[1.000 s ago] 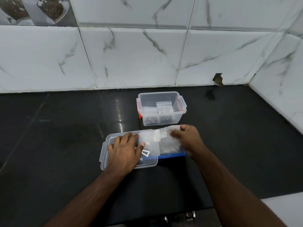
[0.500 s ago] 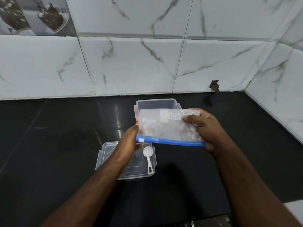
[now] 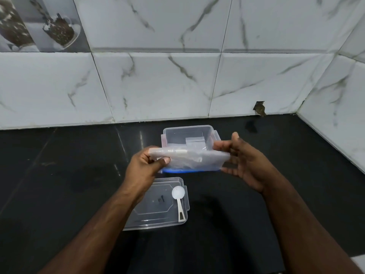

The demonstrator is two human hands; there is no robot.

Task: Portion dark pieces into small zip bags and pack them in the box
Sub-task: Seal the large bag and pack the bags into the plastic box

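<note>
1. The left hand point(image 3: 145, 168) is at about 9 o'clock from the large zip bag point(image 3: 189, 160), above the black counter point(image 3: 59, 175). Its thumb lies across the bag's near left corner and the other fingers curl under and behind that corner, so the corner is pinched between thumb and fingers.
2. The lid point(image 3: 158, 204) lies flat on the counter at 6 o'clock from the left hand, partly covered by the left forearm. On its right part rests a white scoop point(image 3: 178, 196), bowl toward 12 o'clock and handle toward 6 o'clock. A few small dark pieces point(image 3: 161, 199) lie on the lid just to the scoop's 9 o'clock.
3. The large zip bag is held in the air between the two hands, nearly level, with its blue strip point(image 3: 189, 171) along the near edge. It looks clear and cloudy; what is inside cannot be made out.
4. The clear box point(image 3: 189, 133) stands open on the counter at 12 o'clock from the bag, its near wall hidden behind the bag. A small zip bag point(image 3: 194, 140) lies inside it.
5. The right hand point(image 3: 244, 161) is at 3 o'clock from the bag. Its fingers are spread and fairly straight: the upper fingertips touch the bag's far right corner from above, while a lower finger reaches under the near right corner by the blue strip. The bag's right edge sits between them, supported rather than wrapped; the thumb stands up, clear of the bag.
6. A marbled white tiled wall point(image 3: 256, 80) rises behind the counter and turns the corner at 2 o'clock.
</note>
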